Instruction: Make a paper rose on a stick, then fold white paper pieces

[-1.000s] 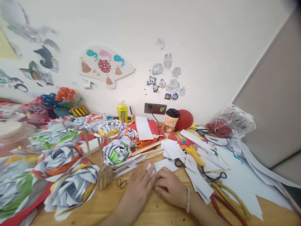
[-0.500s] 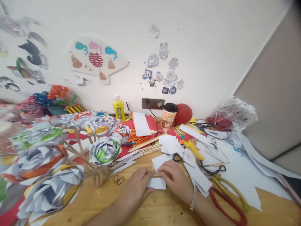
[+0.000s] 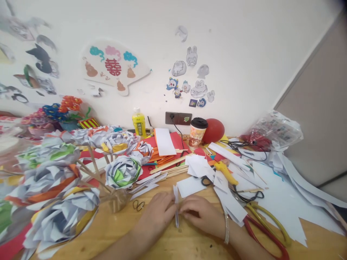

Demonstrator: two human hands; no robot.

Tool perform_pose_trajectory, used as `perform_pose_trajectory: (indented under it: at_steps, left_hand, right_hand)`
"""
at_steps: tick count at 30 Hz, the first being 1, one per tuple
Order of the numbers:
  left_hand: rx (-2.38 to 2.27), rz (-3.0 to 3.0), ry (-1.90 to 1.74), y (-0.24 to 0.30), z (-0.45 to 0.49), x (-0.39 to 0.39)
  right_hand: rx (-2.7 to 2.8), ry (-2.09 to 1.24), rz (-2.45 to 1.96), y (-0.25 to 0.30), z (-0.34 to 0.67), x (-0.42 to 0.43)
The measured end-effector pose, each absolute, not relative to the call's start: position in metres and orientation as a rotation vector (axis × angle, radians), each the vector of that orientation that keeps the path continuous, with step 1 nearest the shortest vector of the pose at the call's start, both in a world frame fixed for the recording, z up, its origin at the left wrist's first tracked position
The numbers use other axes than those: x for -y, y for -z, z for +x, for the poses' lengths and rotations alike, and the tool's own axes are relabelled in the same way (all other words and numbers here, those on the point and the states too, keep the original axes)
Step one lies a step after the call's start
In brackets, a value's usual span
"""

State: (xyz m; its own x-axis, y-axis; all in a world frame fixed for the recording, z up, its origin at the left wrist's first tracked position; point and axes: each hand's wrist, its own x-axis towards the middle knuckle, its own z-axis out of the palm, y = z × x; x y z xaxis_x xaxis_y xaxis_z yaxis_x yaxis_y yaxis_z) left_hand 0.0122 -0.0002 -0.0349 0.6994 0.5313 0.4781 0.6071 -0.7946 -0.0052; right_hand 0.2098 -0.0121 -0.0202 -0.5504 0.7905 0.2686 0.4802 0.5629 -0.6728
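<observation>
Between my hands is a small piece of white paper point(image 3: 176, 220), folded or turned to a narrow strip that points away from me. My left hand point(image 3: 159, 211) is closed on its left side, thumb and fingers pressed against it. From the right, my right hand point(image 3: 202, 213) meets the strip with bent fingertips drawn together; its exact hold is partly hidden. A flat white paper piece point(image 3: 191, 186) lies just beyond my hands. Small black-handled scissors point(image 3: 138, 206) rest left of my left hand.
White paper flowers point(image 3: 123, 172) on sticks crowd the left. Wooden sticks point(image 3: 170, 170), a yellow glue gun point(image 3: 225, 172) and large red-and-yellow-handled scissors point(image 3: 267, 234) lie around. A lidded cup point(image 3: 197, 133), a yellow bottle point(image 3: 139, 122) and a red balloon point(image 3: 214, 130) stand by the wall.
The white paper between my hands lay crosswise and broad; now it is narrow and points away from me. My hands have shifted slightly, and the view has moved a little.
</observation>
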Motion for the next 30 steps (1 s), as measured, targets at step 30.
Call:
perform_pose_trajectory:
  at_steps: [30]
  left_hand:
    - [0.938,-3.448,0.629,0.02,0.001,-0.016]
  right_hand:
    - [2.272,-0.728,-1.155,0.03,0.211,0.002]
